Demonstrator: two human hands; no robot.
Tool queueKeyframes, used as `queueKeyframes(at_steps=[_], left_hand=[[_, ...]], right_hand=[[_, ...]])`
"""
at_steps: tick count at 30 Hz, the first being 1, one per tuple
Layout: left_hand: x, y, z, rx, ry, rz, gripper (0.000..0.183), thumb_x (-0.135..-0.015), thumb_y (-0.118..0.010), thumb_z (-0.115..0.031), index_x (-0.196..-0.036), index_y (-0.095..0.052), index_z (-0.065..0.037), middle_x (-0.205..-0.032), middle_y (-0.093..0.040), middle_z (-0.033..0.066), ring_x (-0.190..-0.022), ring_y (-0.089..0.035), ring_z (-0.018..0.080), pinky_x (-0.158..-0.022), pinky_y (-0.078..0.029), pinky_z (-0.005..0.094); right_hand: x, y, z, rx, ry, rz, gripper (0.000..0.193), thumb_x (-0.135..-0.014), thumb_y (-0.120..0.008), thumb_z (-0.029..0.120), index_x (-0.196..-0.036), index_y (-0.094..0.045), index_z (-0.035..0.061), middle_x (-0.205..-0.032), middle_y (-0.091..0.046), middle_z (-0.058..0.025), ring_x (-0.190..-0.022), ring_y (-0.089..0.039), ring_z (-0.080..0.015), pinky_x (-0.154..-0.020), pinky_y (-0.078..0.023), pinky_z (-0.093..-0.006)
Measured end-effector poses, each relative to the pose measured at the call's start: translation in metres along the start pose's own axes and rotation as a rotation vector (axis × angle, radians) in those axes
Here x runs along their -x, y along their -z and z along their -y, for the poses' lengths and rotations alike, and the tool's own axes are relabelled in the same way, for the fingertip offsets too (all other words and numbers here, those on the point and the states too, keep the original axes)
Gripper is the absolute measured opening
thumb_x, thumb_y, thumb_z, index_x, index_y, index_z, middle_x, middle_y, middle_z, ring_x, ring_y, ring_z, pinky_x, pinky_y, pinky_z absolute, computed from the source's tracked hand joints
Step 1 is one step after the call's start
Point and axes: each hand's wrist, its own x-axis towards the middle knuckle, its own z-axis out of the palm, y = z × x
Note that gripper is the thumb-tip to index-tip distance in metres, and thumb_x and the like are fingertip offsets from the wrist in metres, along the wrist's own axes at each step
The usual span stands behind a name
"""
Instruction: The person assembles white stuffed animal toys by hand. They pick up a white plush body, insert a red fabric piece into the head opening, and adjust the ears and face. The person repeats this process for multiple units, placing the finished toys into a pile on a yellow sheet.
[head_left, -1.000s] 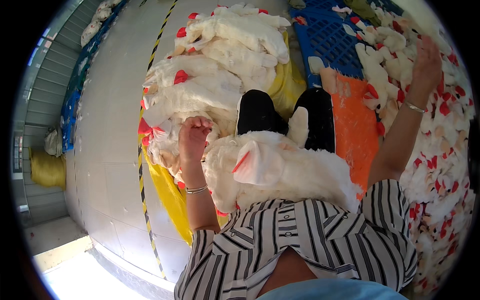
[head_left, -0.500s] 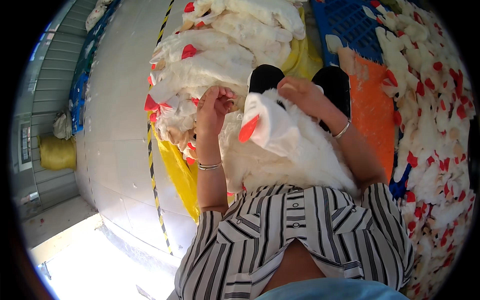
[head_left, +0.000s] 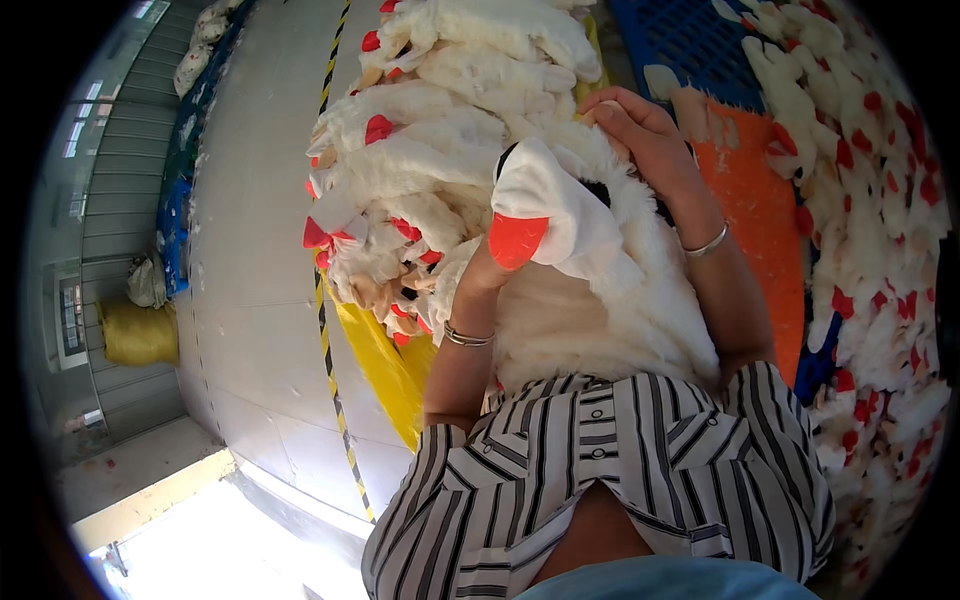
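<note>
A person in a striped shirt [head_left: 600, 470] works a white plush toy [head_left: 600, 290] held against the chest, both hands now on it. The left hand [head_left: 478, 272], a bangle at its wrist, is buried under the toy's fur near the orange-red foot [head_left: 517, 238], so whether its fingers are clenched cannot be told. The right hand [head_left: 645, 135], which a second ago was stretched out over the loose toys on the far right, has come back and closed its fingers on the toy's upper end, just above the white flap. The toy has turned since then, its orange-red patch now facing the camera, which suggests handling of this one piece is under way. Just beyond the left hand lies a heap of matching white toys [head_left: 440, 150] with red parts on a yellow sack [head_left: 385, 360]. Past the right hand sit an orange crate [head_left: 760, 210] and a blue crate [head_left: 690, 40], with more toys [head_left: 880, 250] piled on the right.
</note>
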Motion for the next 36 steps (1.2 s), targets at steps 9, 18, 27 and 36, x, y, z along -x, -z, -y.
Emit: queueKeyframes(at_steps=[9,18,27,36], left_hand=[[-0.029,-0.042,-0.071,0.526,-0.063,0.179,0.045,-0.089,-0.066,-0.012,-0.131,-0.053,0.000,-0.125,-0.062,0.0089,-0.121,-0.054,0.0184,-0.107,-0.038,0.0339],[-0.037,-0.052,-0.111,0.330,0.069,0.272,0.040,-0.085,-0.073,-0.005,-0.123,-0.060,-0.002,-0.115,-0.066,0.0026,-0.104,-0.061,0.0103,-0.093,-0.048,0.0271],[-0.035,-0.029,-0.128,0.048,-0.110,-0.344,0.027,-0.086,-0.070,-0.011,-0.109,-0.059,-0.004,-0.100,-0.064,0.0021,-0.088,-0.062,0.0118,-0.078,-0.052,0.0286],[-0.038,0.031,-0.167,0.103,-0.306,-0.574,0.023,-0.085,-0.071,-0.022,-0.094,-0.057,-0.007,-0.089,-0.061,0.0021,-0.078,-0.059,0.0127,-0.069,-0.052,0.0295]], right_hand=[[-0.006,0.005,0.063,0.221,0.132,0.087,0.021,-0.099,-0.055,0.019,-0.108,-0.068,0.0041,-0.073,-0.053,0.0069,-0.066,-0.045,0.0002,-0.058,-0.035,-0.0171],[-0.011,0.005,0.060,0.211,0.233,0.280,0.032,-0.097,-0.060,0.031,-0.116,-0.065,0.0058,-0.094,-0.062,-0.0008,-0.088,-0.054,-0.0051,-0.077,-0.045,-0.0215],[0.015,0.042,0.060,0.422,-0.051,0.387,0.027,-0.091,-0.068,0.025,-0.102,-0.065,0.0008,-0.086,-0.064,0.0021,-0.078,-0.056,-0.0032,-0.068,-0.046,-0.0201],[-0.014,0.080,0.050,-0.042,0.283,-0.003,0.019,-0.095,-0.059,0.012,-0.112,-0.062,0.0053,-0.100,-0.062,0.0015,-0.090,-0.057,-0.0065,-0.084,-0.046,-0.0205]])
